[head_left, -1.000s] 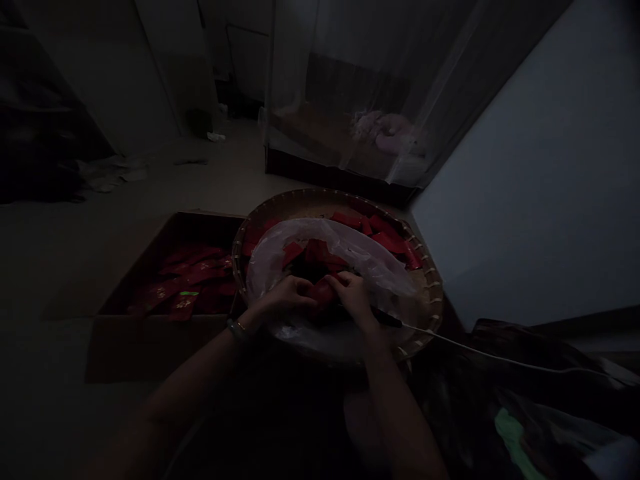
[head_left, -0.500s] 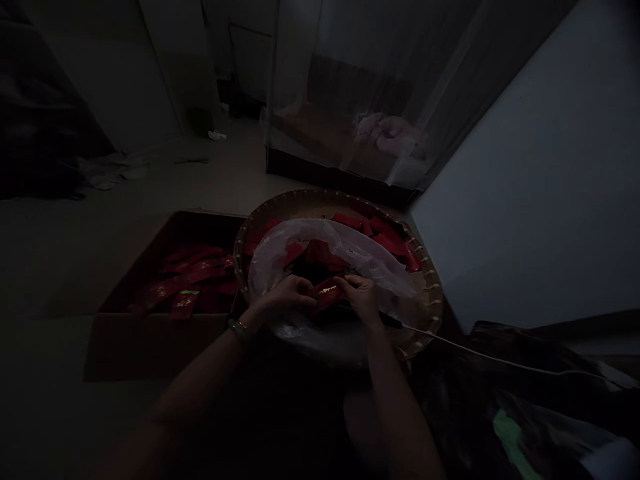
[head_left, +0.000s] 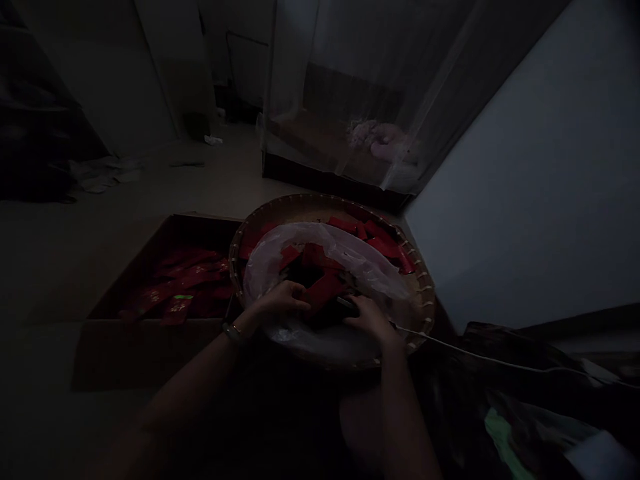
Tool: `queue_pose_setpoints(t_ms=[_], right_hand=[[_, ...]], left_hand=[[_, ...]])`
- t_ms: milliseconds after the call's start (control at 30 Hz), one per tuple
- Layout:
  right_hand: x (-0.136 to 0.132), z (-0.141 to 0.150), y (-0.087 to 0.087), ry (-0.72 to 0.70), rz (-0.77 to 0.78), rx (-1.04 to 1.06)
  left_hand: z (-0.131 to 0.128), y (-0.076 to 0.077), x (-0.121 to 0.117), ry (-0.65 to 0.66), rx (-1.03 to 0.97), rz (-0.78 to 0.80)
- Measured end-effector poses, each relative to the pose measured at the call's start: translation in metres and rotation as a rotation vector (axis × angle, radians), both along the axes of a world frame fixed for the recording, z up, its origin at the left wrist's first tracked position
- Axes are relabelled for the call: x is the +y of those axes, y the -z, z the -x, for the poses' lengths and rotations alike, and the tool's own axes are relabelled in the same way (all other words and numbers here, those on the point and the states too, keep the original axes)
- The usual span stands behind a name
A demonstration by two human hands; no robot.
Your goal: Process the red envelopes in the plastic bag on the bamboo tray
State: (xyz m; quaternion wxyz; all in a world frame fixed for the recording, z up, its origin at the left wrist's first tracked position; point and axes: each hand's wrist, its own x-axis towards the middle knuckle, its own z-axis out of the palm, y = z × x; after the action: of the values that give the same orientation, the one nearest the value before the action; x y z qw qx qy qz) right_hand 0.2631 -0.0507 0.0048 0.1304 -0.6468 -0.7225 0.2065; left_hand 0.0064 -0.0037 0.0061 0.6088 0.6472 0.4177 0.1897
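The scene is very dim. My left hand [head_left: 285,297] has its fingers closed on the near left edge of a red packet [head_left: 325,288], whose plain side faces up. To its right, my right hand [head_left: 369,316] curls round a dark tool with a pale, metallic-looking tip [head_left: 346,303]; a white cord [head_left: 453,344] runs from beneath that hand to the right. Both hands are over a clear plastic bag [head_left: 260,267], its mouth spread wide in a round woven bamboo tray [head_left: 425,280]. More red packets [head_left: 314,255] show inside the bag's opening.
Left of the tray stands a cardboard box [head_left: 135,350] holding many red packets with gold print [head_left: 200,270]. Other red packets [head_left: 385,240] lie along the tray's far rim. Behind is a netted bed [head_left: 340,133]; a pale wall [head_left: 530,200] rises at right.
My right hand has let go of the red packet and moved down onto the dark corded tool. The packet's gold print no longer shows. My left hand still holds the packet.
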Motion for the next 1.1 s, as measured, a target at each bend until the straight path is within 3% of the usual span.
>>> queue_pose_setpoints(t_ms=[333,567,667,867,1100], right_hand=[[-0.001,0.0,-0.001,-0.017,0.05,0.001],[-0.005,-0.02,-0.016,0.231,-0.039,0.461],[-0.005,-0.017,-0.02,0.246,-0.081,0.538],[-0.002,0.001,-0.018,0.177,-0.108,0.509],[-0.005,0.008,-0.025,0.213,-0.186,0.436]], left_hand=[[0.001,-0.001,-0.003,0.046,0.025,-0.018],[-0.007,0.004,-0.009,0.022,-0.025,0.017],[-0.017,0.007,-0.016,0.031,-0.063,0.025],[-0.031,0.009,-0.023,0.067,-0.035,-0.027],[-0.03,0.015,-0.02,0.13,-0.054,-0.005]])
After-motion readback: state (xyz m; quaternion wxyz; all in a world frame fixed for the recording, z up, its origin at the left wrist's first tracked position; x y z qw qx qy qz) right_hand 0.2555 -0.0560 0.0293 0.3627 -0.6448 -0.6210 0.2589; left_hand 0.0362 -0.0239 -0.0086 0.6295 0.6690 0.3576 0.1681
